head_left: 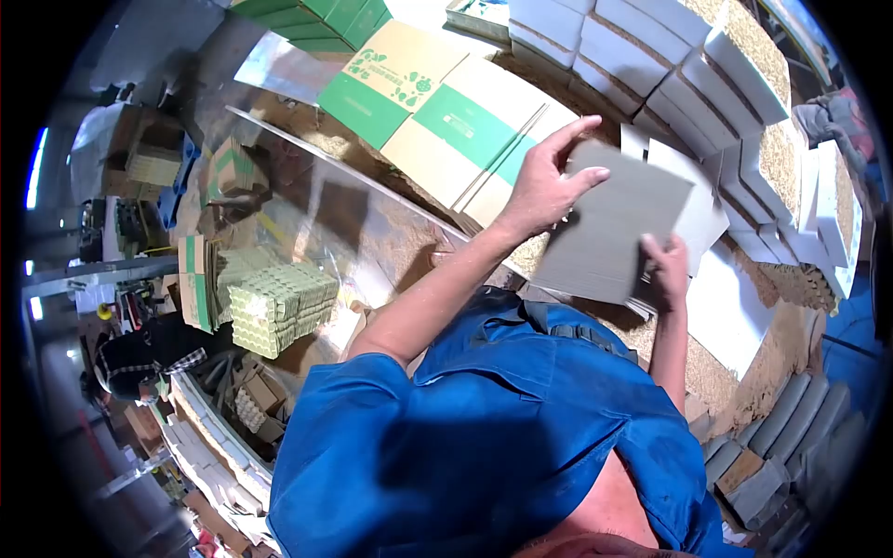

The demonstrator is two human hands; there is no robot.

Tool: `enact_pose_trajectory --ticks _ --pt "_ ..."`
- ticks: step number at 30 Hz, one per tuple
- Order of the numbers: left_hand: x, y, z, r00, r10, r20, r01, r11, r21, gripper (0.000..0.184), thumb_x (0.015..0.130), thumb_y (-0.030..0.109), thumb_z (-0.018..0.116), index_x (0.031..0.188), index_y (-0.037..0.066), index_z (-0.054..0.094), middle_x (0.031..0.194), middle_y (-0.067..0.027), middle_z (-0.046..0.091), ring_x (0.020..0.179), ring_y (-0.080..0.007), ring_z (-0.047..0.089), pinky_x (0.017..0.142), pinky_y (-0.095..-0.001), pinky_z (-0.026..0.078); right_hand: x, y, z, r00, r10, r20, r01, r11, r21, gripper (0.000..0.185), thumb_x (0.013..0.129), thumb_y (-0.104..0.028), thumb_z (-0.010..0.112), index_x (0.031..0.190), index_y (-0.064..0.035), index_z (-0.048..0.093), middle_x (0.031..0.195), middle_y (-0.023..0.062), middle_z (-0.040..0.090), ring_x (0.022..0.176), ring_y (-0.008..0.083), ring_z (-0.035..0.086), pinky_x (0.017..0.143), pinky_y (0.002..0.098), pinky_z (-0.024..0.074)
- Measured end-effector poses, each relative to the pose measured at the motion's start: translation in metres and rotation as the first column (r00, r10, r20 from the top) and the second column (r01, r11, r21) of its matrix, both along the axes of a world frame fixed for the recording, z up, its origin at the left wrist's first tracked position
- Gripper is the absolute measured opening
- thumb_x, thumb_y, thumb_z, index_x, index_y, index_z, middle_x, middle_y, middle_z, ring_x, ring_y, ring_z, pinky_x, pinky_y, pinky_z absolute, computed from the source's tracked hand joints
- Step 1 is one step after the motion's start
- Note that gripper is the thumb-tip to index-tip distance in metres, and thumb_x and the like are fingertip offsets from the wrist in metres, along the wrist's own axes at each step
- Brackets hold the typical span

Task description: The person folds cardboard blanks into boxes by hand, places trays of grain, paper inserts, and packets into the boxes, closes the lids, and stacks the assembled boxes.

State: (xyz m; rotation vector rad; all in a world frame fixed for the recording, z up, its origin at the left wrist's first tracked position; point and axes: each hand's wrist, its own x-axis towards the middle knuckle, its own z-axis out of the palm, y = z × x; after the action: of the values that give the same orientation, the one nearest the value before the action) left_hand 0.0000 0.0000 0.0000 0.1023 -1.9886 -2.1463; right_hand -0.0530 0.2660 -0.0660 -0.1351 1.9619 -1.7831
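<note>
Tilted in front of my body is a plain grey cardboard sheet [614,223]. My left hand [544,191] is at its upper left edge, thumb over the face and index finger stretched out beyond the corner; the other fingers are partly hidden. At the lower right edge, my right hand [666,270] grips the sheet, with its fingers partly in shadow. Below and right of the sheet lie white boards [730,312]. Just beyond my left hand are flat cartons with green print [451,112].
Stacked white-sided blocks with a tan, grainy face [651,56] rise at the upper right. Pale egg trays [284,307] are stacked at left. Grey rounded pieces [791,418] lie at lower right. Another person in dark clothing [149,353] is at far left.
</note>
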Motion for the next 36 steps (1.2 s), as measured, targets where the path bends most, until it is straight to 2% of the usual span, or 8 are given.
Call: enact_pose_trajectory --ticks 5,9,12,13,18,25,31,36 --pt "0.003 -0.027 -0.009 0.999 0.04 -0.013 -0.041 0.999 -0.022 0.046 0.091 0.006 0.064 0.134 0.0 0.054 0.113 -0.0101 0.064 0.105 -0.0146 0.061 0.096 -0.0295 0.05 -0.048 0.094 -0.002 0.873 -0.484 -0.054 0.487 0.871 0.063 0.047 0.09 -0.015 0.069 0.128 0.0071 0.053 0.119 0.0182 0.064 0.103 0.0239 0.064 0.094 0.0351 0.0498" --pt "0.026 -0.044 -0.05 0.981 0.09 0.174 -0.063 0.986 -0.154 0.033 0.09 0.008 0.063 0.123 0.002 0.064 0.112 -0.0122 0.069 0.103 -0.0168 0.064 0.092 -0.0311 0.053 -0.078 0.141 -0.02 0.879 -0.463 -0.114 0.474 0.874 0.109 0.067 0.084 -0.013 0.075 0.14 0.0069 0.044 0.123 0.0211 0.062 0.106 0.0255 0.064 0.094 0.0375 0.0499" --pt "0.044 -0.033 -0.064 0.975 0.043 0.22 -0.027 0.997 -0.073 0.026 0.091 0.009 0.064 0.115 -0.001 0.067 0.103 -0.0101 0.071 0.095 -0.0141 0.067 0.086 -0.0266 0.052 -0.122 0.169 -0.073 0.854 -0.193 -0.483 0.463 0.704 0.538 0.088 0.074 -0.025 0.083 0.145 0.0016 0.038 0.13 0.0238 0.057 0.114 0.0319 0.06 0.1 0.0406 0.0469" --pt "0.05 -0.03 -0.066 0.976 0.027 0.217 -0.009 0.996 -0.084 0.026 0.091 0.009 0.064 0.115 -0.001 0.067 0.102 -0.0103 0.071 0.095 -0.0138 0.066 0.086 -0.0267 0.052 -0.116 0.155 -0.074 0.755 0.007 -0.656 0.593 0.422 0.686 0.093 0.07 -0.032 0.085 0.145 -0.0026 0.04 0.14 0.0267 0.047 0.128 0.0381 0.049 0.108 0.0431 0.0387" --pt "0.078 -0.031 -0.068 0.974 0.025 0.224 0.005 0.991 -0.134 0.027 0.091 0.01 0.064 0.115 -0.001 0.067 0.101 -0.0097 0.071 0.092 -0.0126 0.066 0.084 -0.0265 0.052 -0.068 0.071 -0.045 0.626 0.241 -0.742 0.665 0.332 0.669 0.072 0.081 -0.035 0.074 0.143 -0.0106 0.046 0.151 0.0191 0.037 0.14 0.0394 0.033 0.114 0.0522 0.0258" --pt "0.132 -0.025 -0.052 0.941 0.1 0.323 -0.046 0.985 -0.169 0.027 0.092 0.009 0.062 0.117 0.0 0.066 0.103 -0.0077 0.071 0.093 -0.0119 0.065 0.083 -0.0272 0.052 -0.061 0.044 -0.093 0.717 0.285 -0.636 0.552 0.325 0.768 0.054 0.096 -0.034 0.053 0.143 -0.0085 0.045 0.151 0.018 0.037 0.138 0.0392 0.034 0.112 0.0536 0.0264" --pt "0.179 -0.035 -0.062 0.914 0.18 0.364 -0.097 0.967 -0.234 0.028 0.093 0.012 0.063 0.119 0.003 0.066 0.107 -0.0078 0.069 0.093 -0.0134 0.065 0.075 -0.0282 0.059 -0.038 -0.001 -0.063 0.666 0.22 -0.713 0.53 0.532 0.66 0.043 0.086 -0.019 0.065 0.126 -0.0047 0.061 0.144 0.0188 0.047 0.137 0.0384 0.037 0.113 0.05 0.0271" --pt "0.186 -0.055 -0.053 0.896 0.248 0.369 -0.136 0.943 -0.305 0.027 0.092 0.013 0.063 0.118 0.003 0.067 0.106 -0.0078 0.07 0.092 -0.0136 0.065 0.073 -0.0277 0.057 0.021 -0.06 -0.057 0.739 0.149 -0.657 0.225 0.865 0.449 0.039 0.083 -0.012 0.066 0.121 -0.0028 0.063 0.141 0.0174 0.05 0.136 0.0357 0.04 0.115 0.0447 0.0301"
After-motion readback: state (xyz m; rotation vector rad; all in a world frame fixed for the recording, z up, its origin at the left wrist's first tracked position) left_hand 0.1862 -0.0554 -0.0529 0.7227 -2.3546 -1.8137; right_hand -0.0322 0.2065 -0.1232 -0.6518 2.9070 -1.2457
